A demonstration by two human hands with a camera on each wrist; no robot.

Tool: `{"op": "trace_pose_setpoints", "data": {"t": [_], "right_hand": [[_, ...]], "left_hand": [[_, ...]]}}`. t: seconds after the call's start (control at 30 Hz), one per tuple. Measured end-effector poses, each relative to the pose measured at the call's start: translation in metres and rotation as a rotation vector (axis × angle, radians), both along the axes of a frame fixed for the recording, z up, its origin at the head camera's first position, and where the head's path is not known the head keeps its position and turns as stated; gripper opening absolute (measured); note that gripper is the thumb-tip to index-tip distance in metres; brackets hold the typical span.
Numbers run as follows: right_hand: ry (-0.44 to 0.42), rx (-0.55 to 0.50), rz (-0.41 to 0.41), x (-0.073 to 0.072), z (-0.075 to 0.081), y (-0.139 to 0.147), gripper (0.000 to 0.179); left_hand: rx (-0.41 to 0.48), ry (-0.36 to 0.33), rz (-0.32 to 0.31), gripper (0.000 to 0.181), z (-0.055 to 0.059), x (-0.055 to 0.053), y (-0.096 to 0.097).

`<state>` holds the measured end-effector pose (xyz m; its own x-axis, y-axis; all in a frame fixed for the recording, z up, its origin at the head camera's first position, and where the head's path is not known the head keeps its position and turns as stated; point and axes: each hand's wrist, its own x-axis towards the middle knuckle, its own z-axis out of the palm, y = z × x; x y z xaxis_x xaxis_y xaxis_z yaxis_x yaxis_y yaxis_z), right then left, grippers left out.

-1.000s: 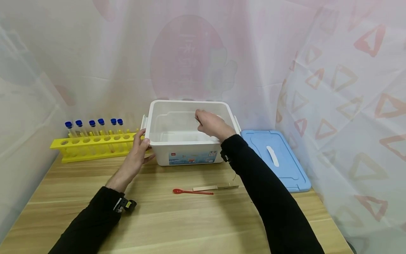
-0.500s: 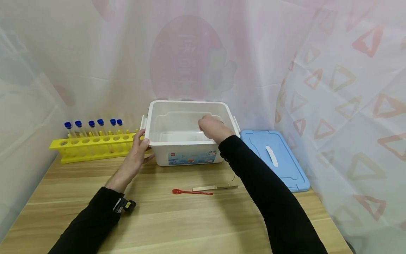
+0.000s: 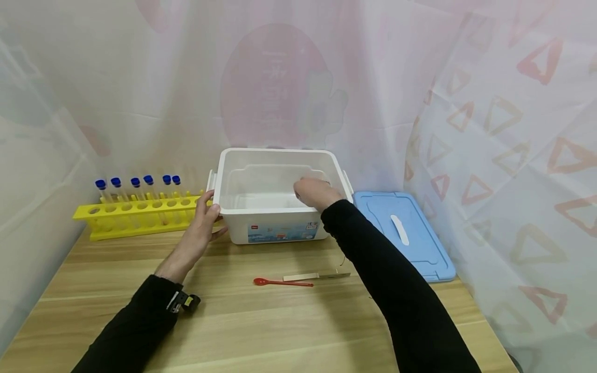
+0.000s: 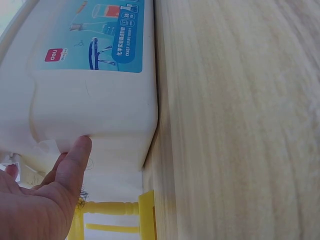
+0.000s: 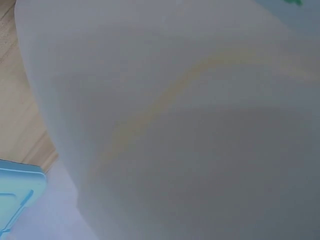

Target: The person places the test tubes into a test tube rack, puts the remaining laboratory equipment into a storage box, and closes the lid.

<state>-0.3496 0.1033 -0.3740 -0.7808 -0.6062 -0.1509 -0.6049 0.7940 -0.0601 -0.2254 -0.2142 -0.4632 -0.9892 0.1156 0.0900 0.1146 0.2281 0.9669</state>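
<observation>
A white plastic storage box (image 3: 275, 210) stands at the back of the table, its top uncovered and a blue picture label (image 3: 283, 232) on its front. My left hand (image 3: 198, 228) lies against the box's left end, fingers spread; in the left wrist view one straight finger (image 4: 75, 160) touches the wall near the front corner. My right hand (image 3: 317, 192) reaches over the front rim into the right half of the box. Its fingertips are hidden low inside, and I cannot tell whether they hold anything. The right wrist view shows a pale, blurred wall close up.
Left of the box is a yellow test tube rack (image 3: 140, 207) with several blue-capped tubes (image 3: 116, 182). A blue lid (image 3: 406, 233) with a white handle lies to the right. In front lie a red spoon (image 3: 280, 282) and a wooden stick (image 3: 300, 276) with a darker end.
My right hand has moved slightly right and lower into the box, its fingertips dropping out of sight. The left hand stays against the box's left end.
</observation>
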Motion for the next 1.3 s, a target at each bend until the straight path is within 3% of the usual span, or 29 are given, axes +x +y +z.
{"op": "trace_pose_setpoints", "data": {"t": [0.3,0.5,0.57,0.63,0.7,0.97,1.3], "right_hand": [[-0.129,0.018,0.012,-0.005,-0.001,-0.005,0.027],[-0.212,0.085,0.034,-0.011,-0.003,-0.01,0.016],[-0.244,0.092,0.018,-0.012,-0.002,-0.01,0.026],[-0.262,0.077,0.001,-0.013,-0.002,-0.011,0.048],[-0.277,0.047,-0.019,-0.015,-0.002,-0.011,0.056],[-0.154,-0.069,-0.037,-0.021,-0.001,-0.012,0.056],[-0.054,-0.18,-0.073,-0.012,0.007,-0.012,0.054]], "left_hand": [[-0.005,-0.001,0.003,0.074,0.0,0.001,0.001],[-0.003,0.002,0.002,0.073,-0.001,0.001,0.0],[-0.004,0.001,0.004,0.073,0.0,0.001,0.0],[-0.003,-0.005,0.006,0.074,0.0,0.001,0.0],[-0.003,-0.012,0.008,0.074,0.0,0.0,0.0],[0.008,-0.027,-0.001,0.073,-0.001,-0.002,-0.001],[0.005,-0.025,0.003,0.073,-0.002,-0.001,0.0]]}}
